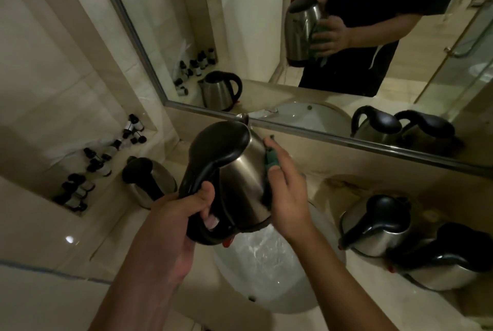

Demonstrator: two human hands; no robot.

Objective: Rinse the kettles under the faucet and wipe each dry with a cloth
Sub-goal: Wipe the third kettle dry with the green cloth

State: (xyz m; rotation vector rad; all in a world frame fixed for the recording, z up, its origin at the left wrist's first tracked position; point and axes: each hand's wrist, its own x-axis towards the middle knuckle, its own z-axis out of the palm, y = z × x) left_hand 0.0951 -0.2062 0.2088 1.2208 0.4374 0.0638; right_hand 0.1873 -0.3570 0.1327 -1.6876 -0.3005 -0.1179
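I hold a steel kettle [244, 178] with a black lid and handle above the white sink [269, 274]. My left hand [184, 213] grips its black handle from below. My right hand [286, 186] presses a green cloth [270, 161] flat against the kettle's right side. The faucet spout [244, 118] peeks out just behind the kettle's lid. Another steel kettle [149, 181] stands on the counter to the left. Two more kettles [376, 226] [442, 264] stand on the counter to the right.
A large mirror [266, 37] on the wall behind reflects me, the kettles and the sink. Several small dark bottles [106, 157] lie on a ledge at the left. The beige stone counter [333, 170] surrounds the sink.
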